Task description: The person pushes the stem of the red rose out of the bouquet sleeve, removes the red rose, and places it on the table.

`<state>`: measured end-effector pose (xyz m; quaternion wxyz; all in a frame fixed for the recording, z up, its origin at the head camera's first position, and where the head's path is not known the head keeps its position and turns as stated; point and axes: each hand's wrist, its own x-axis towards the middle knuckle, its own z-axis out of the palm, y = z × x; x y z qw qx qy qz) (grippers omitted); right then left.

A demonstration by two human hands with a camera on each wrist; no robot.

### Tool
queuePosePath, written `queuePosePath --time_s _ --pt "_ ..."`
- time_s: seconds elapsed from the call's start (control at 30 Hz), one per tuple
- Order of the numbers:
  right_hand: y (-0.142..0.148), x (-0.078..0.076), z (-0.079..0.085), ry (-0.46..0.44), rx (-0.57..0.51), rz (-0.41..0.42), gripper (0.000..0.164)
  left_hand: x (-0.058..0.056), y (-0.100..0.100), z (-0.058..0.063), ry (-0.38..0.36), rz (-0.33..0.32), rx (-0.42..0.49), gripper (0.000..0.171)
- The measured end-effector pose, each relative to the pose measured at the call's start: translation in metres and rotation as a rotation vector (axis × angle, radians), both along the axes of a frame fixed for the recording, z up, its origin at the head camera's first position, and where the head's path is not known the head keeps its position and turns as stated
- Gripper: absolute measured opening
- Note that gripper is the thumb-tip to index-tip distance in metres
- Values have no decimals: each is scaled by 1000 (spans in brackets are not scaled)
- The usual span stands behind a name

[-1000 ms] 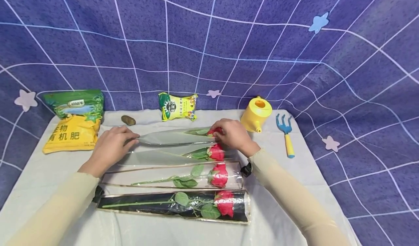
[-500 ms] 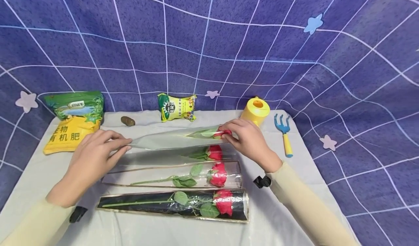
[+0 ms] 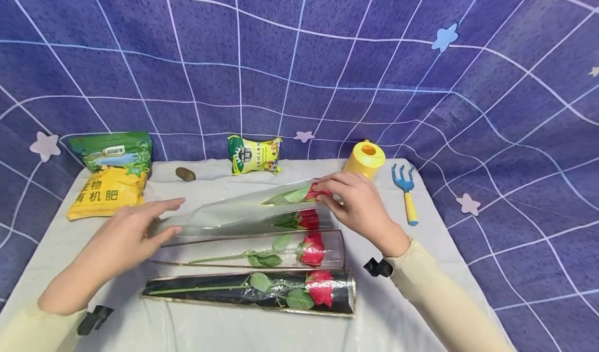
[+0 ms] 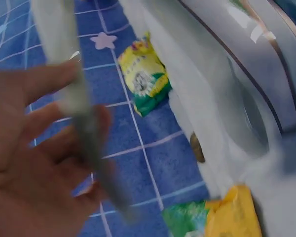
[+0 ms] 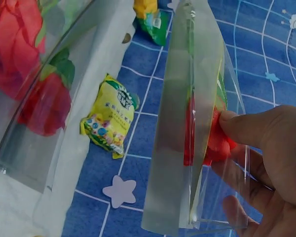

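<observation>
Our right hand (image 3: 357, 200) pinches the tapered grey-and-clear plastic sleeve (image 3: 229, 211) at its red rose (image 5: 218, 140); the narrow end reaches our spread left hand (image 3: 118, 232), contact too blurred to tell. We should support both ends, squeezing lightly.

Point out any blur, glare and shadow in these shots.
Left wrist view: the left hand and the raised wrapper look blurred; head view: glints on the black-backed rose wrapper, soft shadow beside the right sleeve; right wrist view: pale streaks of reflection along the raised wrapper.
</observation>
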<state>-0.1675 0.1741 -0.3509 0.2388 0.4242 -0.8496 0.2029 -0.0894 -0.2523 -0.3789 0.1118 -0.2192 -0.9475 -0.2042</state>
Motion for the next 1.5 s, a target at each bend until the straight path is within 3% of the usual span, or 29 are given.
queuePosePath --time_s 0.13,0.2,0.3,0.4,0.5,0.57,0.67,0.73,0.8,0.9,1.0,1.07,1.13,1.2,1.3,1.5 --pt "-4 -1 1 14 -3 12 20 -1 2 -5 -420 -64 135 66" --pt "-7 -1 2 24 1 16 20 -2 4 -8 -581 -95 233 64" --pt "-10 -3 5 35 6 24 21 -2 8 -12 -719 -144 336 52" --pt "-10 -3 7 43 6 25 22 -3 13 -15 -779 -188 414 37" --pt "-10 -1 5 59 -18 8 27 -3 18 -20 -742 -212 447 25" --pt "-10 2 3 83 -76 -6 29 -2 21 -23 -678 -198 435 22" --pt "-17 13 0 115 -257 22 27 0 25 -27 -586 -138 403 19" --pt "-23 24 -3 62 -401 82 22 0 27 -29 -547 -102 391 17" --pt "-29 36 -7 -98 -524 140 17 -1 30 -30 -510 -75 386 15" --pt "-38 48 -18 -537 -643 139 17 -1 37 -28 -464 -68 394 14" --pt "-44 47 -33 -972 -750 88 27 0 47 -23 -435 -98 409 14" --pt "-48 44 -41 -1141 -862 77 32 1 54 -21 -428 -132 421 15" --pt "-50 40 -47 -1172 -988 81 34 1 61 -19 -444 -160 434 16" --pt "-54 38 -49 -1130 -1093 81 34 1 66 -17 -463 -166 440 14" --pt "-59 36 -51 -1054 -1189 94 34 2 72 -15 -494 -143 438 14" --pt "-68 37 -57 -1043 -1335 42 20 3 78 -15 -468 -96 420 16"
